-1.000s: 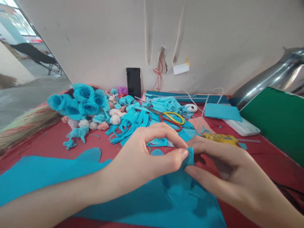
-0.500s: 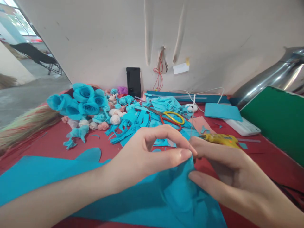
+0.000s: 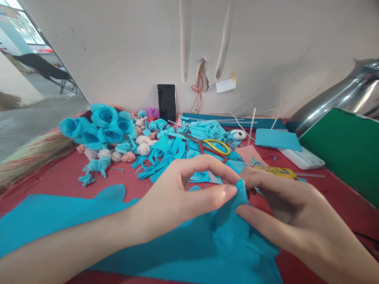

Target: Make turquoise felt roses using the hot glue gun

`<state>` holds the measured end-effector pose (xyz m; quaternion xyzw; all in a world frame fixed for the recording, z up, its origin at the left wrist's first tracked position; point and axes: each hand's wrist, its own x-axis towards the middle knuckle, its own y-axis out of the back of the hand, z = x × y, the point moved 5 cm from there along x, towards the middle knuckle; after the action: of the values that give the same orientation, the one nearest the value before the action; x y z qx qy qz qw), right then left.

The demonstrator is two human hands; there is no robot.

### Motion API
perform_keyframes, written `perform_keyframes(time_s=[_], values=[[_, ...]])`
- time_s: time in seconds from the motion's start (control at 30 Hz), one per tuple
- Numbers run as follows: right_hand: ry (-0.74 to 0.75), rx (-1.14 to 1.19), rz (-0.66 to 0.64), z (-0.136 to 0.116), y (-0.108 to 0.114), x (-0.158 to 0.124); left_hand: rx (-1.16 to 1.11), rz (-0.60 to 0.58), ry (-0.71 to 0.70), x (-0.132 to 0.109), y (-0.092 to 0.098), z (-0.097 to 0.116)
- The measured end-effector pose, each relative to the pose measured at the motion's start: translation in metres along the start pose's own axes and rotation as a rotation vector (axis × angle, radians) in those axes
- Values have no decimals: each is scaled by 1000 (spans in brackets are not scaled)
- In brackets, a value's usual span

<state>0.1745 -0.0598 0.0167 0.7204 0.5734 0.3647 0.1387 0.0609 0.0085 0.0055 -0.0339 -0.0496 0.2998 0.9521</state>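
Thumb and index finger of my left hand (image 3: 189,197) pinch the gathered tip of a piece of blue crepe paper (image 3: 233,228), which hangs in loose folds. My right hand (image 3: 284,209) grips the same piece from the right, its thumb pressed to the folds just below the tip. A thin whitish stick (image 3: 251,132) rises behind my right fingers; its lower end is hidden, so I cannot tell whether it is held. Under both hands a large blue crepe sheet (image 3: 142,252) lies flat, a rounded blue petal (image 3: 111,193) at its far edge.
Scissors (image 3: 214,148) rest on blue paper scraps (image 3: 161,157). Behind my right hand lies a yellow glue gun (image 3: 276,172). Blue paper roses (image 3: 103,126) and small pink buds (image 3: 143,148) stand left. A phone (image 3: 166,102) leans on the wall; a green board (image 3: 346,154) stands right.
The whitish stick has tilted and shifted right, and more of it shows. My right hand has moved up slightly, and the gathered tip now pokes above my left thumb.
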Motion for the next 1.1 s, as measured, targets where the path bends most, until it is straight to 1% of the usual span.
perform_keyframes(time_s=[0.07, 0.13, 0.37, 0.5, 0.8, 0.87, 0.97, 1.1], values=[[33, 25, -54, 0, 0, 0, 29, 8, -4, 0, 0, 0], [47, 30, -79, -1, 0, 0, 55, 6, -3, 0, 0, 0], [61, -6, -82, -1, -3, -3, 117, 8, -30, 0, 0, 0], [73, -21, -64, -1, -4, -3, 150, 18, -47, 0, 0, 1], [79, -31, -77, -2, -5, -2, 128, 6, -77, 0, -1, 1], [56, -48, -48, -1, -6, -2, 125, 9, -77, 0, -1, 1], [1, -87, 44, 0, -5, -2, 117, 2, -73, 1, -1, 0], [-24, -113, 155, -1, -3, -1, 103, -5, -73, 0, -1, -2]])
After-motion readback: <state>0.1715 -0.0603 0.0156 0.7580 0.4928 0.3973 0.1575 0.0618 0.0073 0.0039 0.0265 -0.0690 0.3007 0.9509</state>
